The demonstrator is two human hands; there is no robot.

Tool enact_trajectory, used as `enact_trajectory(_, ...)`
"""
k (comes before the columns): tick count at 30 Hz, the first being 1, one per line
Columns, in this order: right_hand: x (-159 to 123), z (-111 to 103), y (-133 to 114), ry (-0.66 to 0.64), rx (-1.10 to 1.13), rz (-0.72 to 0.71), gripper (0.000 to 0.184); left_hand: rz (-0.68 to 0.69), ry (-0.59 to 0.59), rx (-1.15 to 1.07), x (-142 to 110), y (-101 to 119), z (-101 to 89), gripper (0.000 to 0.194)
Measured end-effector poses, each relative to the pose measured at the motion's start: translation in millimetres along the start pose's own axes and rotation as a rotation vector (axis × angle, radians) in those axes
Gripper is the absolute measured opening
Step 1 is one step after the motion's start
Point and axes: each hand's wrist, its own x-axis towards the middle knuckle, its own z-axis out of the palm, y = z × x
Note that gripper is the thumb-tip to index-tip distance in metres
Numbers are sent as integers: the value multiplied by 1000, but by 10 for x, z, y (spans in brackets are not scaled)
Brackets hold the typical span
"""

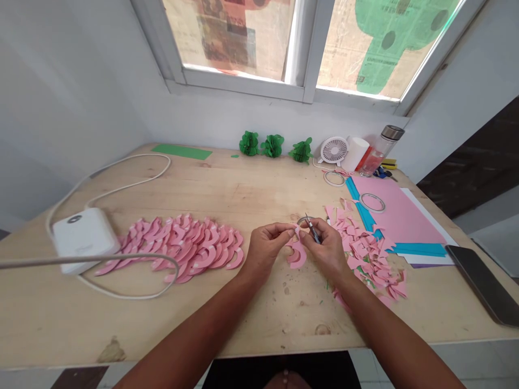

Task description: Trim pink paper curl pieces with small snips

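Observation:
Over the middle of the table, my left hand (pixel 267 244) pinches a small pink paper piece (pixel 297 231) between thumb and fingers. The fingertips of my right hand (pixel 323 246) meet the same piece from the other side. Tucked in the right hand is a pair of small scissors (pixel 311 227), blades pointing up and away; their handles are mostly hidden by the fingers. Just below the fingertips lies a curved pink paper cutout (pixel 298 256). Left of my hands, many curved pink paper strips (pixel 194 246) overlap in rows. Pink paper scraps (pixel 371 251) are heaped beside my right hand.
A white power bank (pixel 85 237) with a looping cable (pixel 133 258) sits at left. Green paper ornaments (pixel 271 146), a small fan (pixel 334 150) and a glass bottle (pixel 381 151) stand along the wall. At right are pink sheets (pixel 409 216), a tape roll (pixel 372 202) and a phone (pixel 484 283).

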Motion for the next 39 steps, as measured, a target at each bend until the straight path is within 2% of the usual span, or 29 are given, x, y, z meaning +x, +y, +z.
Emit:
enact_trajectory(8, -3, -16, 24, 2, 1, -33, 17, 20, -16, 59, 5, 1, -5, 11)
enact_trajectory(15, 1, -26, -21, -43, -26, -79, 14, -34, -39, 30, -6, 16, 1, 14)
enact_trajectory(27, 10, -26, -18, -82, -26, -50, 13, -21, -50, 57, 2, 4, 3, 16)
enact_trajectory(33, 12, -27, -14, -92, 6, -19, 12, 11, -9, 99, -4, 9, 14, 13)
enact_trajectory(39, 12, -22, -15, -109, 43, 1, 11, -8, -32, 30, -18, 7, 37, 11)
